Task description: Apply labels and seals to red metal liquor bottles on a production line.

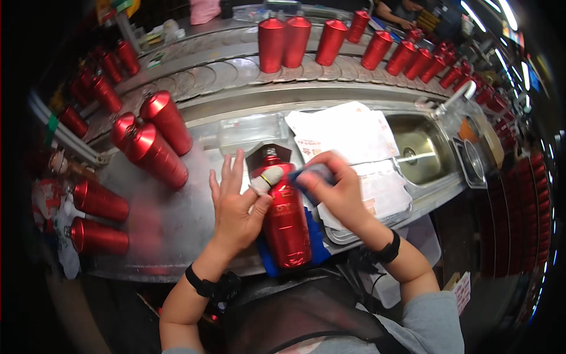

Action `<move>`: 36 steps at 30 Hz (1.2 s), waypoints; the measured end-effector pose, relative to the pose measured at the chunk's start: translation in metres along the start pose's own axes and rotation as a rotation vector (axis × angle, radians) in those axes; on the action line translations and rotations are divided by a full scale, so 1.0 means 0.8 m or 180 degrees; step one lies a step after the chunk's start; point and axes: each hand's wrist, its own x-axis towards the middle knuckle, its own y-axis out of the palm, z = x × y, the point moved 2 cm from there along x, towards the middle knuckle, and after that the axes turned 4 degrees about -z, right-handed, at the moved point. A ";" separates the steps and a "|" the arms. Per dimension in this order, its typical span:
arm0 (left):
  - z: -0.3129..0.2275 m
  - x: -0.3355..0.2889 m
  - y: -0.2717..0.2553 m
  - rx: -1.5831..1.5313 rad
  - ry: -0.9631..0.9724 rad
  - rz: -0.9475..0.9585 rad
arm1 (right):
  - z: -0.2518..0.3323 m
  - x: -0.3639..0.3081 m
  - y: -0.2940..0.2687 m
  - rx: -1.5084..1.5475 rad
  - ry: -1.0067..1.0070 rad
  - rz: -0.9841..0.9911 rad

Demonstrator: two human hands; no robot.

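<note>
A shiny red bottle (286, 227) with gold marks lies on the metal bench, its neck pointing away from me. Under it are a blue cloth (319, 251) and, by the neck, a dark angular holder (254, 159). My left hand (236, 209) rests against the bottle's left side with fingers spread; its index finger wears a white wrap (268, 179) and lies over the bottle's upper part. Pinched in my right hand (339, 189) is a dark blue cloth or pad (315, 179), blurred by motion, close to the bottle's right shoulder.
White printed sheets (342, 133) are stacked to the right, beside a sink (420, 147) with a tap (463, 97). Several red bottles (154, 156) stand left; two more (101, 200) lie at the left edge. A conveyor (236, 74) carries bottles behind. Another person (401, 12) is far right.
</note>
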 end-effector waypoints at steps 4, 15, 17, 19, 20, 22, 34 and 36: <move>0.004 0.018 0.006 -0.0156 0.0137 -0.0112 | -0.018 0.003 -0.005 -0.0585 0.0086 -0.0235; 0.002 0.009 0.006 -0.0462 -0.0208 0.0014 | -0.085 -0.020 -0.115 0.0048 0.0743 -0.0431; 0.010 -0.015 0.001 -0.0680 -0.0298 -0.0187 | -0.100 -0.031 -0.150 0.0151 0.1359 -0.0423; 0.019 -0.041 -0.004 -0.1120 -0.0760 -0.0280 | -0.104 -0.042 -0.166 -0.0504 0.1632 -0.0131; 0.021 -0.054 -0.004 -0.1344 -0.0992 -0.0334 | -0.114 -0.048 -0.170 -0.0807 0.1636 0.0003; 0.026 -0.076 -0.002 -0.1790 -0.1453 -0.0445 | -0.125 -0.055 -0.171 -0.1119 0.1658 0.0145; 0.018 -0.118 -0.012 -0.2159 -0.1764 -0.0599 | -0.137 0.005 -0.135 -0.2386 0.0446 0.1390; 0.018 -0.118 -0.012 -0.2356 -0.1912 -0.0640 | -0.137 0.012 -0.130 -0.2396 0.0527 0.1575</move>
